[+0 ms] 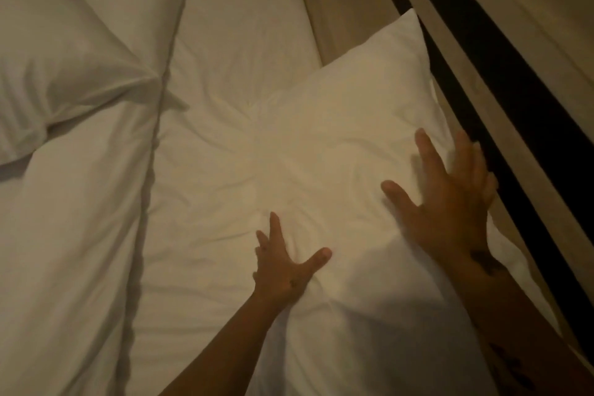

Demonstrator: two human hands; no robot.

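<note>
Smoothing pillow [337,138]: best to sweep both palms outward from centre to corners with even pressure, no bunching. Left hand [283,270] and right hand [446,206] lie flat, fingers spread, gripping nothing. Pillow is white, plump and creased, on the bed [241,26] against the wall [530,10].

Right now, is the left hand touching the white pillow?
Touching. The head view shows the left hand spread flat on the pillow, and the cloth dents and creases around its thumb.

Plain white pillow [347,125], white sheet [225,51]
</note>
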